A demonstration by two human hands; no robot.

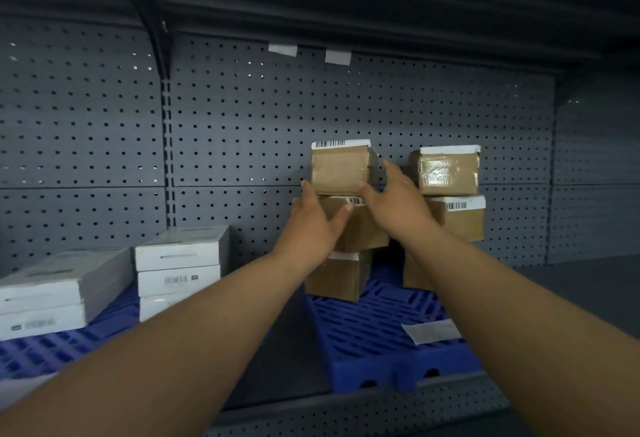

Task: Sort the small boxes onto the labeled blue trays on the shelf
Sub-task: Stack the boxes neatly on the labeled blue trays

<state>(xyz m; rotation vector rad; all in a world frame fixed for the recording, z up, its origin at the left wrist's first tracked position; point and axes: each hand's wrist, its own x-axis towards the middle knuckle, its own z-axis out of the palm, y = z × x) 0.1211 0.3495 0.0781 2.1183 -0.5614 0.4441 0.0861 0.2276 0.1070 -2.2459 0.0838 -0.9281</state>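
On the right blue tray (374, 329) stand two stacks of brown cardboard boxes. The left stack is three high, and its top box (341, 168) has a white barcode label. My left hand (311, 228) is just below that box's lower left corner, fingers spread, fingertips touching the corner. My right hand (393, 201) flanks its right side, thumb at the front lower edge. Neither hand wraps the box, which rests on the middle box (367, 232). The right stack (448, 173) stands beside my right forearm, its lowest box mostly hidden.
A left blue tray (52, 350) holds white flat boxes in two stacks (180, 256) (52, 291). A paper label (431, 331) lies on the right tray's front. A grey pegboard wall (242, 118) is behind and a dark upper shelf (381, 3) overhead.
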